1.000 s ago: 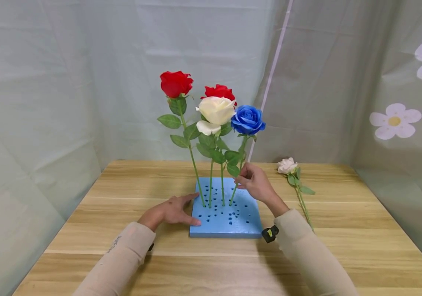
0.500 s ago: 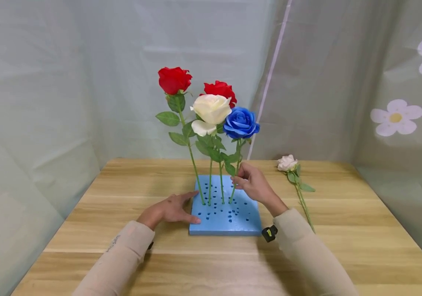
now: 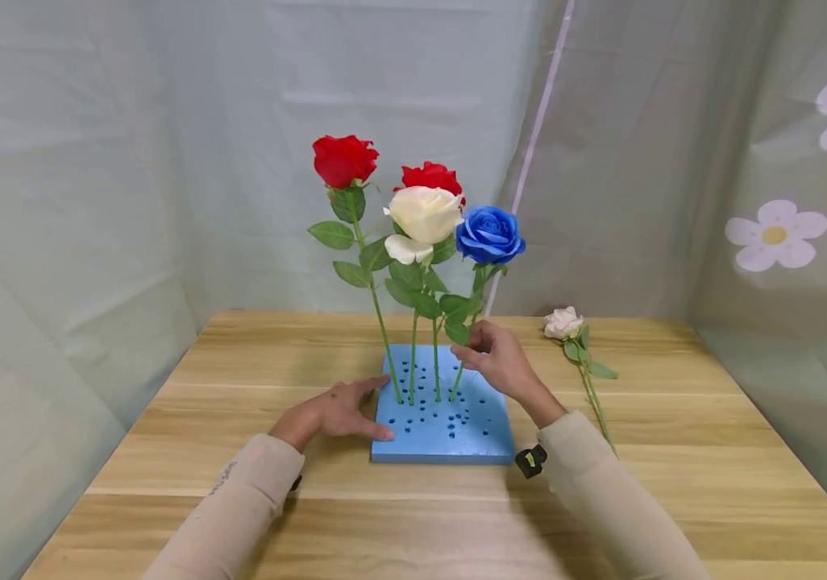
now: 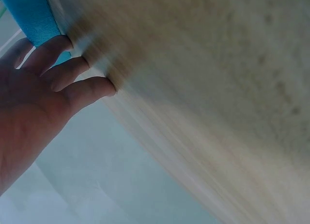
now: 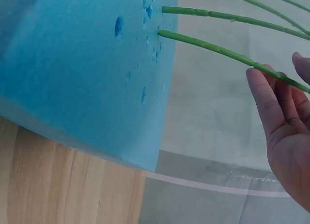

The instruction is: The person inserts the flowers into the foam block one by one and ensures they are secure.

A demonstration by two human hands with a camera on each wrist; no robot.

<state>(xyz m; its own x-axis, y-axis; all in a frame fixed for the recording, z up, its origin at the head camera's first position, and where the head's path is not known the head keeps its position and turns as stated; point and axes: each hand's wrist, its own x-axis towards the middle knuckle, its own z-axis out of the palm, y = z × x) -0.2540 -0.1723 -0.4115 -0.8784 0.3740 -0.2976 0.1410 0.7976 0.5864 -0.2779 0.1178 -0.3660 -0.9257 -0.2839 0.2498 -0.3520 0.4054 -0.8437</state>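
A blue foam board (image 3: 486,443) full of small holes lies on the table. My left hand (image 3: 341,411) rests at its left edge with fingers spread; the thumb lies on the top face. In the right wrist view, my right hand (image 5: 286,117) has its fingers around the green stem of the blue rose (image 3: 490,235), the thumb on the other side and partly cut off. That stem's foot stands in a hole, leaning right. Also upright in the board are a red rose (image 3: 344,161), a white rose (image 3: 424,216) and another red rose (image 3: 434,176) partly hidden behind it.
A pale pink rose (image 3: 563,322) lies on the wooden table (image 3: 675,483), right of my right forearm, its stem pointing toward me. Grey-green curtains (image 3: 239,161) hang behind and at both sides.
The blue rose's head tips left and lower half a second ago, then swings back right and up. The white rose shifts slightly with it. My left hand stays on the board.
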